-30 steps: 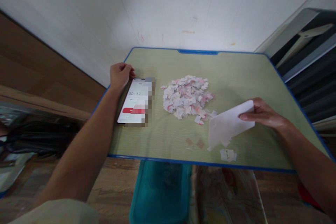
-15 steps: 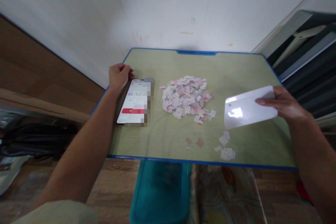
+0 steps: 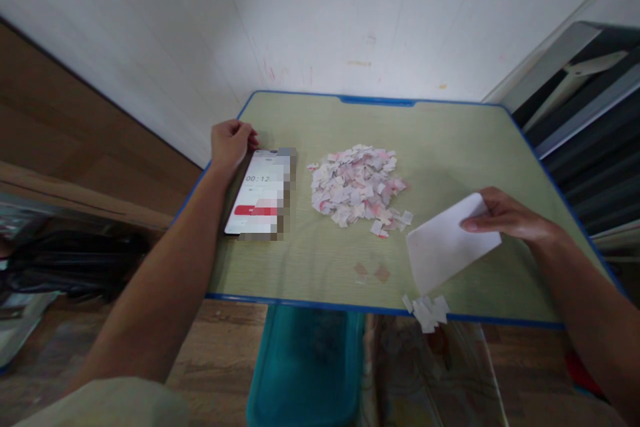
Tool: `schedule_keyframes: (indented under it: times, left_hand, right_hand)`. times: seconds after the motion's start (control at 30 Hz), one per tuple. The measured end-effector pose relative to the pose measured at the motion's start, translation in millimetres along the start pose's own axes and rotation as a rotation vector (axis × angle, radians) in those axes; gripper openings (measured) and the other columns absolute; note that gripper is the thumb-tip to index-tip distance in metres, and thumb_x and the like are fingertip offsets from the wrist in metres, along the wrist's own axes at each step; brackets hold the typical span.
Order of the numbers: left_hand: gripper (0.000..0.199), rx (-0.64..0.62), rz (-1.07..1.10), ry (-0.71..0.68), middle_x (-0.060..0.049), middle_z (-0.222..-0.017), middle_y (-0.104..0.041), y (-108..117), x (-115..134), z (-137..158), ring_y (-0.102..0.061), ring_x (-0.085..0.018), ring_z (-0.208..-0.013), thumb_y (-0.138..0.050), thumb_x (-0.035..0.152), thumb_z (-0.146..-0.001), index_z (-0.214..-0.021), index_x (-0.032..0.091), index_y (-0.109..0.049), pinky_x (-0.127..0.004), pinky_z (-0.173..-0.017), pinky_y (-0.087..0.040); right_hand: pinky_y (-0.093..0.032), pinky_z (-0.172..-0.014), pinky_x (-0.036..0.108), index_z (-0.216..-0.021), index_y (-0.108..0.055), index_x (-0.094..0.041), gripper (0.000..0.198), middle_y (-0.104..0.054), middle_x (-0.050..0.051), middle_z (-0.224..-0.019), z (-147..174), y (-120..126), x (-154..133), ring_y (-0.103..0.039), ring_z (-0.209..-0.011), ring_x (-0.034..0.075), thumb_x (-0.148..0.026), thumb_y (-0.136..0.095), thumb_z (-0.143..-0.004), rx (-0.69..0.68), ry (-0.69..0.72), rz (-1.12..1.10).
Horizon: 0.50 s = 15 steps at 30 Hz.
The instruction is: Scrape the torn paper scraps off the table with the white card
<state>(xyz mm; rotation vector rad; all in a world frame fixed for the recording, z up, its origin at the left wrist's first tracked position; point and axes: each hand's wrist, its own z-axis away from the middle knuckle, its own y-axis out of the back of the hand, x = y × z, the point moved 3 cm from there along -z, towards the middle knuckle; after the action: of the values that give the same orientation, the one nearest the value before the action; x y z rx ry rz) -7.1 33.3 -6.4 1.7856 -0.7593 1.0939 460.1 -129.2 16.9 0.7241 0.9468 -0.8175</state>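
Observation:
In my right hand (image 3: pixel 500 217) is a white plastic scraper (image 3: pixel 453 240), pinched between thumb and fingers, its lower edge slanting toward the table's front. Just below that edge, a small cluster of white paper scraps (image 3: pixel 429 312) lies across the table's blue rim, some poking past it. A loose heap of white and pinkish paper scraps (image 3: pixel 355 183) sits mid-table. My left hand (image 3: pixel 233 143) rests at the table's left side with fingers curled in, next to the top of a phone (image 3: pixel 255 193) that shows a timer; I see nothing in it.
The greenish table (image 3: pixel 450 140) has a blue rim and stands against a white wall (image 3: pixel 320 27). Two brownish scraps (image 3: pixel 382 273) lie near its front. Below the front edge is a teal bin (image 3: pixel 305 373), with a patterned fabric or bag beside it. Dark folded frames (image 3: pixel 590 120) lean at right.
My right hand has moved left and toward me with the scraper. The small cluster of scraps has slid from the tabletop to the front rim. My left hand stays at the phone.

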Motion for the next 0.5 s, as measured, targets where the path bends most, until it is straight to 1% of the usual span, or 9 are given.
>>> schedule_keyframes:
  times: [0.17,0.27,0.37,0.43,0.5]
  left_hand:
    - [0.022,0.003,-0.043,0.012,0.002,-0.051,-0.052,-1,2,1,-0.048,-0.009,-0.046,-0.049,0.007,-0.08,-0.061,0.014,-0.055,-0.022,-0.049,-0.037]
    - [0.021,-0.004,-0.055,-0.001,0.002,-0.052,-0.052,-1,3,2,-0.049,-0.009,-0.047,-0.049,0.007,-0.081,-0.062,0.014,-0.056,-0.023,-0.051,-0.038]
    - [0.021,-0.013,-0.065,-0.003,0.002,-0.053,-0.053,-1,2,2,-0.049,-0.009,-0.048,-0.049,0.007,-0.081,-0.062,0.014,-0.056,-0.022,-0.051,-0.038]
    - [0.021,-0.015,-0.063,0.001,0.002,-0.053,-0.053,-1,2,2,-0.049,-0.009,-0.048,-0.049,0.008,-0.081,-0.063,0.014,-0.056,-0.022,-0.051,-0.038]
    - [0.021,-0.014,-0.059,0.006,0.002,-0.052,-0.053,-2,2,2,-0.049,-0.009,-0.048,-0.049,0.009,-0.082,-0.063,0.014,-0.056,-0.022,-0.051,-0.038]
  right_hand:
    - [-0.052,-0.051,0.018,-0.077,-0.078,-0.016,0.024,-0.075,0.001,-0.068,-3,-9,3,-0.068,-0.056,0.013,-0.033,-0.087,-0.063,-0.115,-0.011,-0.033]
    - [-0.051,-0.05,0.018,-0.075,-0.078,-0.017,0.021,-0.075,0.0,-0.065,-2,-13,-1,-0.067,-0.055,0.013,-0.032,-0.087,-0.063,-0.109,0.024,-0.044]
    - [-0.048,-0.043,0.019,-0.067,-0.078,-0.017,0.022,-0.071,0.0,-0.056,4,-7,-6,-0.063,-0.046,0.013,-0.035,-0.089,-0.058,0.006,0.058,-0.049]
    - [-0.045,-0.038,0.02,-0.061,-0.076,-0.018,0.024,-0.068,0.0,-0.051,9,2,-7,-0.059,-0.04,0.013,-0.036,-0.091,-0.054,0.111,0.08,-0.056]
    - [-0.042,-0.034,0.02,-0.057,-0.075,-0.018,0.025,-0.066,0.0,-0.047,13,11,-6,-0.056,-0.037,0.012,-0.036,-0.091,-0.052,0.191,0.099,-0.059]
